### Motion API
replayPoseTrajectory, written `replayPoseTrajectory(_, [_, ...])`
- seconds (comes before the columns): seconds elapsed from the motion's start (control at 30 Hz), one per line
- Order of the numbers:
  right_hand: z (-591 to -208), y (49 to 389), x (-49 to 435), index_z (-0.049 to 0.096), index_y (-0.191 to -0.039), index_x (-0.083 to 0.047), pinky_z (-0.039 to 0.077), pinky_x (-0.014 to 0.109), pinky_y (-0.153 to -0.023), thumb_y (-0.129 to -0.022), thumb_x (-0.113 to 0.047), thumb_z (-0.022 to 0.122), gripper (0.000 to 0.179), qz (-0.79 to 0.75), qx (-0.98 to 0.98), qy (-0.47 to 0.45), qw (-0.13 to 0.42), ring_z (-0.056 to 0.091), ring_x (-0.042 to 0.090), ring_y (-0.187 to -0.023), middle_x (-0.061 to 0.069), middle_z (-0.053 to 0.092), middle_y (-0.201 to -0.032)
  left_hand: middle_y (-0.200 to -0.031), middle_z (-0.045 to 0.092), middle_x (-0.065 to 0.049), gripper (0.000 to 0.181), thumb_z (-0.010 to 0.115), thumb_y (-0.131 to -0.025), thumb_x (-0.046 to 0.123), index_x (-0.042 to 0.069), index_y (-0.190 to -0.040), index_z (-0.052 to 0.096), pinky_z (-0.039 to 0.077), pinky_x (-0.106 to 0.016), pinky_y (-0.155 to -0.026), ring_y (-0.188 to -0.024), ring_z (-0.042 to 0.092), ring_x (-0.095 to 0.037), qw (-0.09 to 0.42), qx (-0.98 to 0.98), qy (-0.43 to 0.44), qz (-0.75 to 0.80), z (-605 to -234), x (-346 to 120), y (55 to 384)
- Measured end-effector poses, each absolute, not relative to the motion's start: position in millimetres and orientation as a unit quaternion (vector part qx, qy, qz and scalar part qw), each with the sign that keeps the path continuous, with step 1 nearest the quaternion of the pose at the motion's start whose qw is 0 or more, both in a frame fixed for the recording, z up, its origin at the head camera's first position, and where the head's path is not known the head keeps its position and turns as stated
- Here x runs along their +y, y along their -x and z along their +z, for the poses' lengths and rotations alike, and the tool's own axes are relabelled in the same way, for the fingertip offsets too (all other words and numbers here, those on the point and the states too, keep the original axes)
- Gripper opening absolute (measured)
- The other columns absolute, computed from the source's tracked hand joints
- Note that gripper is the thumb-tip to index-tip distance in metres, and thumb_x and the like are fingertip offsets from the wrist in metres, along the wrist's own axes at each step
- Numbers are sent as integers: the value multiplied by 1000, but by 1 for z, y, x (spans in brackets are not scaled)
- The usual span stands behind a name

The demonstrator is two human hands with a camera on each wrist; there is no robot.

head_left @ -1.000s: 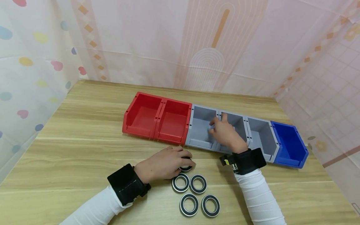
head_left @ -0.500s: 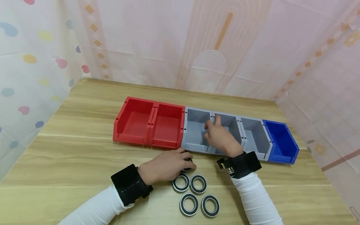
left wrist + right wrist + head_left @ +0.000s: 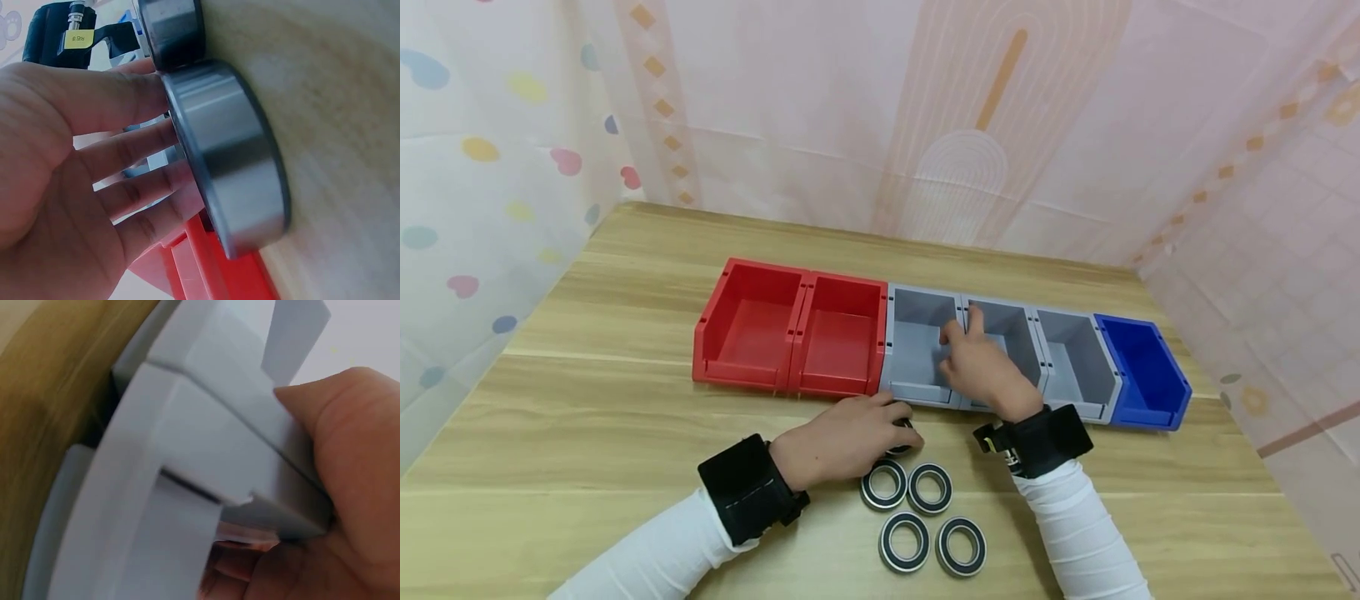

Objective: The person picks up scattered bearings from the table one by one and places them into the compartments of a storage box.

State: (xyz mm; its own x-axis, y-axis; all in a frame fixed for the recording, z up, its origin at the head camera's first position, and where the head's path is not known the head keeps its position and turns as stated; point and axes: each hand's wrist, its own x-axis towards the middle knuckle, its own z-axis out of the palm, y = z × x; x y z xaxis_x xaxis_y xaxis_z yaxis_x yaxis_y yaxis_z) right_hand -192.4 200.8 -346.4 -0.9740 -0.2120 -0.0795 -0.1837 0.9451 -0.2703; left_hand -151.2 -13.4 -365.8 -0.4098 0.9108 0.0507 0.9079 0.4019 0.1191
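My left hand (image 3: 850,442) reaches over a black-sealed metal ball bearing (image 3: 902,435) near the front of the bins, its fingers around it and partly covering it. In the left wrist view a nearer bearing (image 3: 231,156) lies flat on the table and hides the fingertips (image 3: 159,178). My right hand (image 3: 988,367) grips the adjoining side walls of two grey bins, the left grey bin (image 3: 917,350) and the middle grey bin (image 3: 1011,329). The right wrist view shows the thumb (image 3: 319,403) on one side of these walls (image 3: 250,425) and curled fingers on the other.
Two red bins (image 3: 838,346) join the row on the left. A third grey bin (image 3: 1075,350) and a blue bin (image 3: 1146,367) continue it on the right. Several bearings (image 3: 904,542) lie on the wooden table (image 3: 587,400) in front. A patterned curtain (image 3: 820,100) hangs behind.
The joined row of bins has slid left and slightly nearer, my right hand moving with it. My left hand and the bearings stay almost in place.
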Motion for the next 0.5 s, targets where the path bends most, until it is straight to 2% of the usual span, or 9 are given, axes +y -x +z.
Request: replayPoseTrajectory(0.5, [-352, 192, 202, 41, -102, -7, 30, 26, -44, -88, -8, 49, 17, -162, 980, 116, 23, 37, 15, -44, 31, 4, -142, -109, 58, -3, 34, 64, -84, 16, 27, -116, 64, 50, -29, -80, -99, 48, -17, 6, 835, -547, 67, -367, -12, 153])
